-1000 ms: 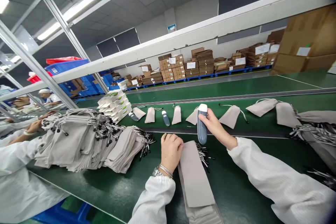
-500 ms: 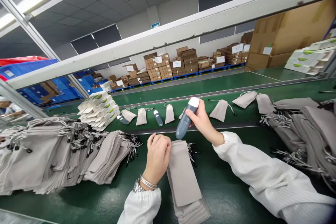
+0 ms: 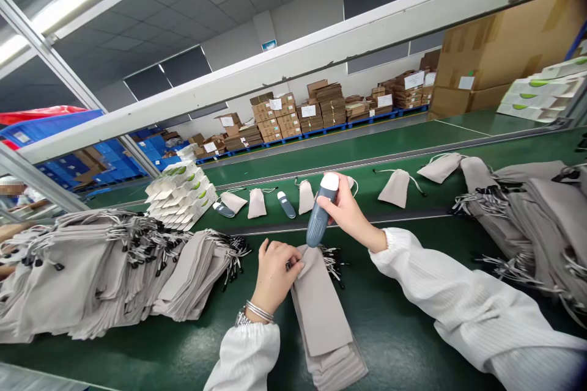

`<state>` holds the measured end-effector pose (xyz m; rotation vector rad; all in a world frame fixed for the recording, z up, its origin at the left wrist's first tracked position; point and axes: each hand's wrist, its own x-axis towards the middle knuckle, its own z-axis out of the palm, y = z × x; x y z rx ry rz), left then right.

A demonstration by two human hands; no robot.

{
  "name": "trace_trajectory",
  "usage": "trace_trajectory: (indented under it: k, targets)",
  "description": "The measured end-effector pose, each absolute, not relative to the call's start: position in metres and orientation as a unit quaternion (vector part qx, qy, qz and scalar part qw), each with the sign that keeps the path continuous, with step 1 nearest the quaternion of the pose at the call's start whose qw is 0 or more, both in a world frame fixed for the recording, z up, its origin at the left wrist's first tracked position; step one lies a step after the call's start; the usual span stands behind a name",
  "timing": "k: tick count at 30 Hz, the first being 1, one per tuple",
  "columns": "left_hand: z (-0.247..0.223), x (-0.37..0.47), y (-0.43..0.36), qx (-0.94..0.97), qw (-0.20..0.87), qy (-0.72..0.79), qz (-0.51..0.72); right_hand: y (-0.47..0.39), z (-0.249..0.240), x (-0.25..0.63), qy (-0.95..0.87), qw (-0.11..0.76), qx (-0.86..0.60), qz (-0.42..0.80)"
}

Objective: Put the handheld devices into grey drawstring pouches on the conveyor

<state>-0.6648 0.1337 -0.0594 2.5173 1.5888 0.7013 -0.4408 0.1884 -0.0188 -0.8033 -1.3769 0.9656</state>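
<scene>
My right hand (image 3: pixel 346 208) grips a blue-grey handheld device (image 3: pixel 317 226) with a white rounded end, tilted with its blue-grey end down. Just below it lies a stack of beige-grey drawstring pouches (image 3: pixel 324 317), their cords and black tips at the far end. My left hand (image 3: pixel 276 272), wearing a watch and bangles, pinches the far left corner of the top drawstring pouch, where the cloth is wrinkled up. The device's lower end hangs over that pouch's opening end; I cannot tell whether they touch.
Large pouch piles lie left (image 3: pixel 92 275) and right (image 3: pixel 545 226). Along the belt (image 3: pixel 358 192) sit filled-looking pouches (image 3: pixel 394 188) and similar devices (image 3: pixel 286 205). White boxes (image 3: pixel 181 195) are stacked at the back left. A metal beam (image 3: pixel 284 67) crosses overhead. At the far left a person (image 3: pixel 27 195) is partly visible.
My left hand's fingers have moved right onto the top pouch's corner, lifting and wrinkling the cloth. The device has shifted slightly left and down. Pouches along the belt appear shifted right.
</scene>
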Motion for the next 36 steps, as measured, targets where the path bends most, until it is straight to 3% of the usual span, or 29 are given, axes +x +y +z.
trace_trajectory:
  k: [6,13,19,23,30,33,36]
  targets:
    - [-0.064,-0.668,0.136,0.810,0.108,0.517,0.255,0.188,-0.018,-0.440,-0.596,0.584,-0.352,0.423]
    - [-0.047,-0.664,0.130,0.816,-0.007,0.474,0.332,0.187,-0.016,-0.439,-0.581,0.601,-0.358,0.416]
    - [-0.036,-0.657,0.125,0.852,-0.006,0.425,0.305,0.187,-0.020,-0.441,-0.569,0.639,-0.318,0.408]
    - [-0.030,-0.647,0.122,0.840,0.043,0.402,0.361,0.187,-0.024,-0.443,-0.654,0.544,-0.286,0.441]
    - [-0.026,-0.633,0.121,0.652,0.157,0.470,0.574,0.169,-0.012,-0.444,-0.737,0.320,-0.253,0.539]
    - [-0.025,-0.642,0.126,0.527,0.311,0.490,0.621,0.164,0.002,-0.436,-0.628,0.361,-0.271,0.634]
    - [-0.026,-0.653,0.129,0.449,0.360,0.458,0.678,0.165,0.014,-0.422,-0.533,0.468,-0.269,0.652]
